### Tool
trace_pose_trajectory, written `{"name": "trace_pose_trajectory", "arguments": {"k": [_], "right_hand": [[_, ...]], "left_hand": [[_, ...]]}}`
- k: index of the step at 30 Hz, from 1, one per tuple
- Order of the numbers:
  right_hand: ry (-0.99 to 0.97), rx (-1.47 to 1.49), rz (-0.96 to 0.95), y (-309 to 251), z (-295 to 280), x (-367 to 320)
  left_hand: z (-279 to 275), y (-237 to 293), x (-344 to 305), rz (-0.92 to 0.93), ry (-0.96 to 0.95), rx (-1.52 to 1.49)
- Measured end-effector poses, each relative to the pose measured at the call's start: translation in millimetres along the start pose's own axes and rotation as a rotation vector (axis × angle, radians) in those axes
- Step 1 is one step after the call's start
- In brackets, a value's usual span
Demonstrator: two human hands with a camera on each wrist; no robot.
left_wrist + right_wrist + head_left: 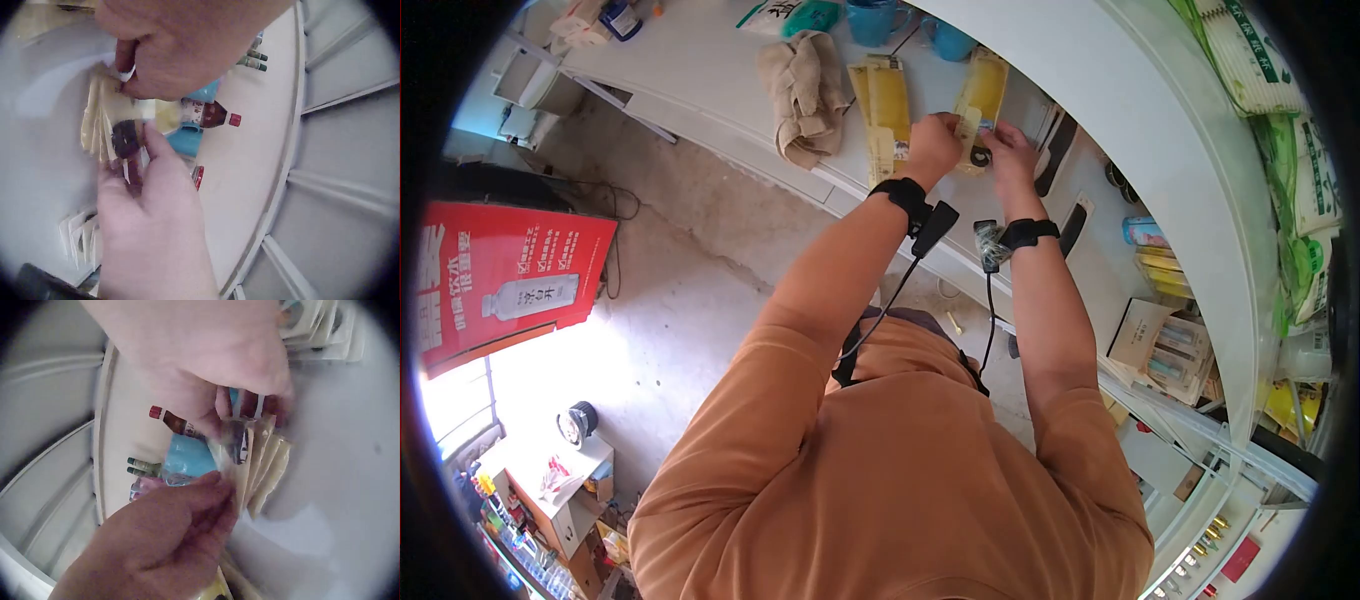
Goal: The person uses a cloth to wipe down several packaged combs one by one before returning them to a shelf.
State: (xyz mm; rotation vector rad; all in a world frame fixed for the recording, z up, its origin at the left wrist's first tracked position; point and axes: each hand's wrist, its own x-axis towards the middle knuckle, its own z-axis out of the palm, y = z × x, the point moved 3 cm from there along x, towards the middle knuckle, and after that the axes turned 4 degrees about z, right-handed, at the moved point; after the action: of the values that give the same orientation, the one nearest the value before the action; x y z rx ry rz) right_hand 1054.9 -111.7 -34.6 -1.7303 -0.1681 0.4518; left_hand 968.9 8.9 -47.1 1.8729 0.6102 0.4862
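Both hands hold a yellow clear-wrapped packet (983,88) over the counter. My left hand (935,150) pinches its left edge. On the other side my right hand (1014,162) grips the lower end beside a dark label. In the left wrist view the left hand (194,50) is at the top, the right hand (162,219) below, and thin layers (97,119) fan out between them. From the right wrist, the right hand (200,362) curls over the dark label (236,442), with the left hand (169,531) beneath. Another yellow packet (885,95) lies left of the hands.
A beige cloth (803,95) lies to the left, with blue cups (877,22) at the back. Right of the hands are black-handled tools (1057,155) and an open box (1165,350). A bottle with a red cap (215,115) stands by the cups.
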Motion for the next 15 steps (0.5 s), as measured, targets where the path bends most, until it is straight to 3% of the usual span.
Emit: {"name": "trace_pose_trajectory", "arguments": {"k": [5,7,10,13,15], "right_hand": [[0.029,-0.008,-0.005,7.8,-2.1,3.7],[0.073,-0.073,0.015,3.3,-2.0,0.2],[0.128,-0.151,0.046,-2.4,1.2,-3.6],[0.069,-0.218,0.055,6.4,1.0,4.3],[0.128,-0.177,-0.002,7.4,3.9,0.1]], "left_hand": [[-5.6,6.8,-1.9,0.108,0.077,0.219],[-6.3,9.4,0.9,-0.028,-0.058,0.075],[-7.7,21.1,-1.7,-0.134,-0.116,0.104],[2.2,13.7,3.2,-0.114,-0.014,0.026],[5.4,8.8,3.4,-0.067,-0.006,0.003]]}}
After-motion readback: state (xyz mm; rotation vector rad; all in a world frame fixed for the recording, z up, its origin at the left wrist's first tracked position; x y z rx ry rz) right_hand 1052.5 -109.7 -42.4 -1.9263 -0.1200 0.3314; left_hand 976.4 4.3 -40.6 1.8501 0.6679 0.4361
